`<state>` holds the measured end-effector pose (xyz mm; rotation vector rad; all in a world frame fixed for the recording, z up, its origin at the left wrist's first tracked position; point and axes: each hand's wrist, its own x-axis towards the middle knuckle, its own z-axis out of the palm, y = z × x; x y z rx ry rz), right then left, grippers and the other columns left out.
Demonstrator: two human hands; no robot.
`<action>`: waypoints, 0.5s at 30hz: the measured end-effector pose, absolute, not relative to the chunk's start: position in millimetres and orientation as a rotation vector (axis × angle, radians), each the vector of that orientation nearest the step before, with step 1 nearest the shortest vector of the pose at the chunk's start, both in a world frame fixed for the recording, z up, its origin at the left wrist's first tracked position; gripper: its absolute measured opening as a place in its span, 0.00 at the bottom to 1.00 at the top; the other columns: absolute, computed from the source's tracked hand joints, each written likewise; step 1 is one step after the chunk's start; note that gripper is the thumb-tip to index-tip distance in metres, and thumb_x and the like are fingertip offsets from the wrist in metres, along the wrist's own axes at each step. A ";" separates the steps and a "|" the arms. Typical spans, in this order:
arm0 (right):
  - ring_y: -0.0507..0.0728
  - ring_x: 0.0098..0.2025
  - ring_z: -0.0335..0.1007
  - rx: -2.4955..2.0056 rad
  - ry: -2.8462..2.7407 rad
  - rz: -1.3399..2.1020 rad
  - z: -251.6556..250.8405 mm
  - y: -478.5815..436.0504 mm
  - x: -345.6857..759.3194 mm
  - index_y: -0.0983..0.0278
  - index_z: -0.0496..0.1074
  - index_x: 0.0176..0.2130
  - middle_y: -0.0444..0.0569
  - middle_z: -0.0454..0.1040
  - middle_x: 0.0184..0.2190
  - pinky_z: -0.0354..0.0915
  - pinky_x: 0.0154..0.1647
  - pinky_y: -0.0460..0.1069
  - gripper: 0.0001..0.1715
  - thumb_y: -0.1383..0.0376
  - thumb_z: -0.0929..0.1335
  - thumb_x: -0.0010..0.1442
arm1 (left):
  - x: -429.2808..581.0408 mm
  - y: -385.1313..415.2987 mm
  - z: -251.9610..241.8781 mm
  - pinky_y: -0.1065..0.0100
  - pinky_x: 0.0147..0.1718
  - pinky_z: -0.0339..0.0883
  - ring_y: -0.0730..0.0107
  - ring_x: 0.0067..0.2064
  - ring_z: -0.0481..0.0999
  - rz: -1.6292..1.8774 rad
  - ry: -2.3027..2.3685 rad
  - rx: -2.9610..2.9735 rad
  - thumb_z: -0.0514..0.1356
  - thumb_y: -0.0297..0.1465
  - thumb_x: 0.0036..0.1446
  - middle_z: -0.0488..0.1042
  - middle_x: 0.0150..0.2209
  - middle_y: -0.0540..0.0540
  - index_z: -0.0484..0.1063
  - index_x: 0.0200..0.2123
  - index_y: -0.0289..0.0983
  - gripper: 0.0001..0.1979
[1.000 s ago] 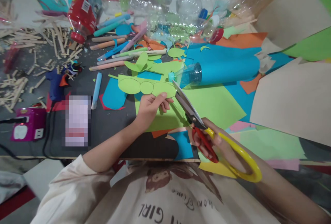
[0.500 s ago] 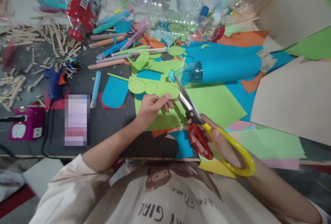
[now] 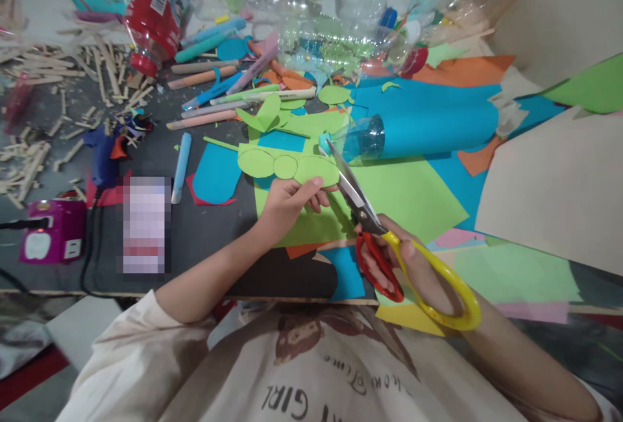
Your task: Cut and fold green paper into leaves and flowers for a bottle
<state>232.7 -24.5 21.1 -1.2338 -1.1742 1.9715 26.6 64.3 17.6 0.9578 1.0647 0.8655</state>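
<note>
Between thumb and fingers, my left hand [image 3: 296, 204] pinches a strip of light green paper [image 3: 285, 167] with oval outlines drawn on it. My right hand [image 3: 402, 247] is wrapped around scissors [image 3: 363, 204] with one red and one yellow handle. The blades stand a little apart at the right end of the green strip, around its edge. Just behind the blade tips lies a clear plastic bottle wrapped in blue paper [image 3: 438, 126], its neck pointing left. A larger light green sheet [image 3: 403, 191] lies under both hands.
To the left are a phone [image 3: 143, 225], a purple power adapter [image 3: 52, 230], a blue glue gun [image 3: 102, 156] with its cord, and scattered wooden sticks [image 3: 53, 62]. Several markers [image 3: 209, 76] and clear bottles [image 3: 341, 0] fill the back. Pale card [image 3: 555, 195] lies at right.
The left end of the green strip has shifted slightly left. My hands and the scissors stay almost in place, and the view has moved a little.
</note>
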 end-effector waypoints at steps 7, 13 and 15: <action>0.50 0.15 0.52 -1.175 -1.086 1.994 11.1 -24.9 236.8 0.60 0.65 0.50 0.37 0.61 0.16 0.57 0.17 0.48 0.39 0.32 0.61 0.57 | 26.3 65.6 15.9 0.63 0.45 0.75 0.71 0.25 0.76 0.883 1.067 0.960 0.66 0.42 0.53 0.73 0.17 0.48 0.71 0.11 0.37 0.23; 0.48 0.14 0.46 -1.167 -1.045 2.012 19.7 -26.4 240.9 0.59 0.64 0.49 0.35 0.59 0.15 0.53 0.17 0.47 0.38 0.33 0.61 0.57 | 24.7 66.0 13.8 0.64 0.42 0.75 0.73 0.24 0.75 0.891 1.073 0.963 0.64 0.38 0.55 0.72 0.16 0.48 0.70 0.12 0.36 0.23; 0.48 0.14 0.46 -1.178 -1.047 2.013 21.8 -26.7 241.3 0.59 0.65 0.47 0.35 0.58 0.15 0.52 0.17 0.47 0.39 0.32 0.61 0.56 | 24.3 66.6 13.1 0.66 0.39 0.75 0.73 0.23 0.74 0.887 1.090 0.952 0.64 0.37 0.55 0.72 0.16 0.48 0.70 0.12 0.36 0.22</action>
